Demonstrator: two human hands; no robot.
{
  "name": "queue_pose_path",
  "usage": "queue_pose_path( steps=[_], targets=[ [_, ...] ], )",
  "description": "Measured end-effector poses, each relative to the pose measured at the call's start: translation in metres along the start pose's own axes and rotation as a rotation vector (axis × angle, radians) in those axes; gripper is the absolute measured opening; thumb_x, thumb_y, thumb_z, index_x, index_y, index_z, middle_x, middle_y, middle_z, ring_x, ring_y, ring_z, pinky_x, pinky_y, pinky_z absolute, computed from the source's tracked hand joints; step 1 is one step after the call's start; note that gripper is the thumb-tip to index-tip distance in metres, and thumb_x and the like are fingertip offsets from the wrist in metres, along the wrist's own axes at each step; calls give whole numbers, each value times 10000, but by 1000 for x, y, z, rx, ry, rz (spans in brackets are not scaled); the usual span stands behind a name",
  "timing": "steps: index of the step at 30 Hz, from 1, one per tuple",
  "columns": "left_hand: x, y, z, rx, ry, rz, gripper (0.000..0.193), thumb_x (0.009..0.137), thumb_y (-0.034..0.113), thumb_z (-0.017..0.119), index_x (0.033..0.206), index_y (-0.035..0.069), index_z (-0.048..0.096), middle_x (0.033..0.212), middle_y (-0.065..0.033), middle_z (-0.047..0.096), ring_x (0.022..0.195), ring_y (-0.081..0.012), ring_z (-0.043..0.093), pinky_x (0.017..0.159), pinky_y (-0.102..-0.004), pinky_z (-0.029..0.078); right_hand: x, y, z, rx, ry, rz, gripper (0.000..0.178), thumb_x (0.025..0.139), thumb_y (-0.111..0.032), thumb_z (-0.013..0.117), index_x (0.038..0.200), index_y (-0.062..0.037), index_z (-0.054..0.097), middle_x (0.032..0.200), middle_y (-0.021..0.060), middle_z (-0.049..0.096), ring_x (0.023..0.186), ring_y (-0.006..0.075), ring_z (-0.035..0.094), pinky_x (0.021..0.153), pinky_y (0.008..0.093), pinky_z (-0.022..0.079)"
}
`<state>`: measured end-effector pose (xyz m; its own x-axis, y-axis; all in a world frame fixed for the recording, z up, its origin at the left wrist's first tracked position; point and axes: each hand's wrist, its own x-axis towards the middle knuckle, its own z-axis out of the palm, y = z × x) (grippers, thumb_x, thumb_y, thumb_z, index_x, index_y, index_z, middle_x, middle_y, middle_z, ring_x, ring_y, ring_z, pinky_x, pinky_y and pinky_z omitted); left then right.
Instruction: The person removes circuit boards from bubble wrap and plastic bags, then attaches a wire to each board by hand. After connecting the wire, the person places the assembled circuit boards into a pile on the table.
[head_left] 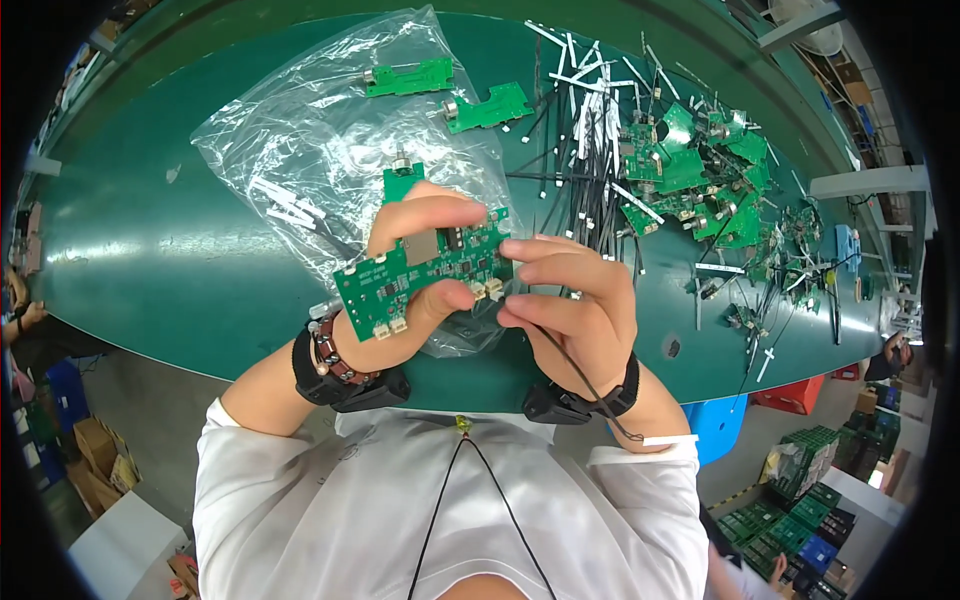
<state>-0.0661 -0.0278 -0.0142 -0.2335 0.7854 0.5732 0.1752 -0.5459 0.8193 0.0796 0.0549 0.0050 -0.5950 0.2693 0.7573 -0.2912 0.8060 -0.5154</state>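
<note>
The PCB (372, 292) is being held up by the L hand (418, 318) above the green surface (130, 250), approx. in front of the person's chest. It is showing a long green face w/ small dark chips, pale print and small cream sockets (390, 327) along the lower edge, some nr. the L end, others nr. the R end. A greyish square part (420, 248) is sitting nr. its upper edge. The PCB is leaning, R end higher.

The L hand is gripping it narrowly, thumb at lower edge, fingers at the top. The R hand (590, 300) is bending its fingers close at the R end; whether it is pinching the thin black cable (575, 364), I can't tell. This cable is running down over the R wrist to a white tag (668, 440). Its upper end is hiding at the R fingers. The L hand is also covering part of another green board (403, 182). At far R, piled boards (740, 190) are overlapping, so separate pcs. are hard to count.
</note>
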Motion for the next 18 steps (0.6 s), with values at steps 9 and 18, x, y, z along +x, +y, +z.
queue_pose_path(
  steps=[9, 18],
  targets=[
    [0, 14, 1, -129, -21, -271, 537, 799, 308, 566, 1207, 28, 357, 1202, -106, 403, 1015, -190, 451, 821, -317, 384, -5, 3, 1, -56, -4, -13, 340, 583, 125, 665, 839, -28, 502, 898, 106, 476, 869, 296, 581, 676, 315, 514],
    [-4, 12, 14, -1066, 129, -686, 376, 885, 198, 441, 1219, 42, 371, 1321, -103, 316, 1063, -151, 447, 873, -310, 390, -5, 10, 5, -92, 23, 4, 288, 620, 101, 656, 822, -23, 493, 884, 110, 480, 870, 291, 581, 695, 329, 515]
  ],
)
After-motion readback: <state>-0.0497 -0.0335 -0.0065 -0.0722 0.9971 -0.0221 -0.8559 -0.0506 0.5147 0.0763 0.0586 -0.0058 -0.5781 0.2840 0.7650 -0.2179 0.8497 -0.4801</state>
